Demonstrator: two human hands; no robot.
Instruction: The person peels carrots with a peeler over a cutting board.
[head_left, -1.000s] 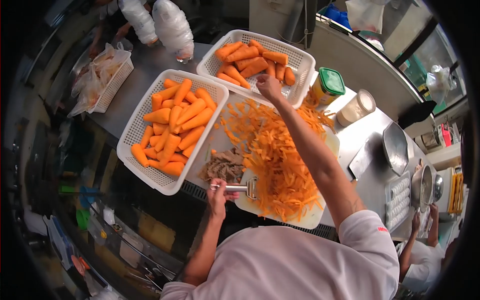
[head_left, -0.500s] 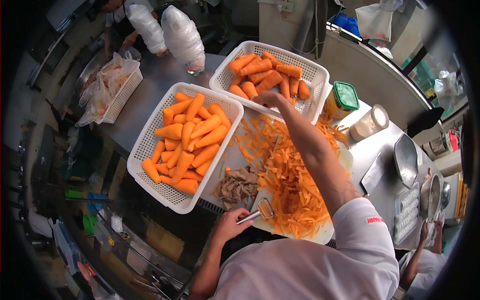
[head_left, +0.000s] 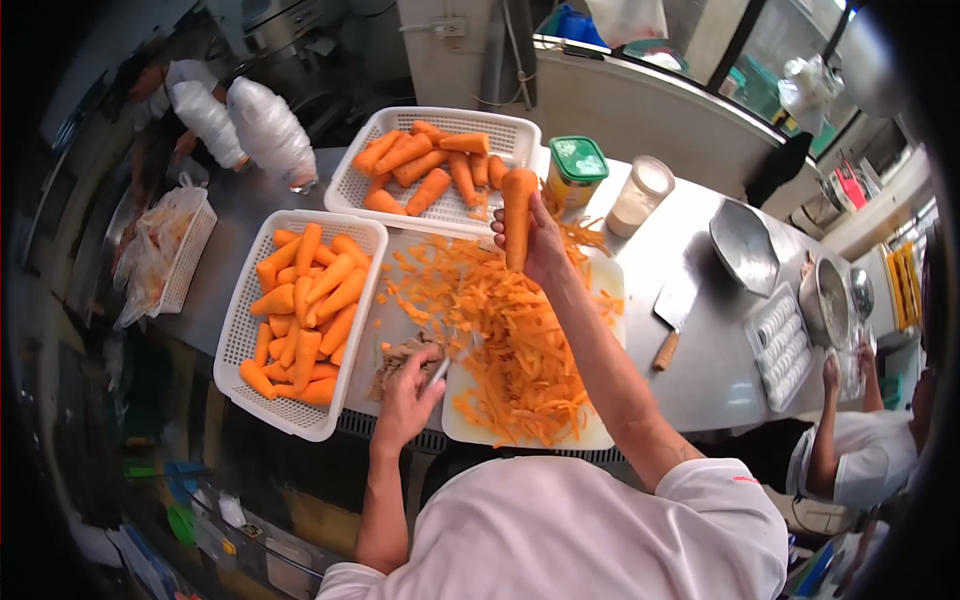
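Two hands work over orange shavings [head_left: 520,345] heaped on a white board [head_left: 602,433]. Right hand [head_left: 545,248] grasps one thick carrot [head_left: 517,212] near the far basket [head_left: 516,140]; left hand [head_left: 405,400] holds a peeler [head_left: 438,373], blurred, apart from it. Step looks like readying the carrot; a stroke would call for steady grip, fingertips clear.
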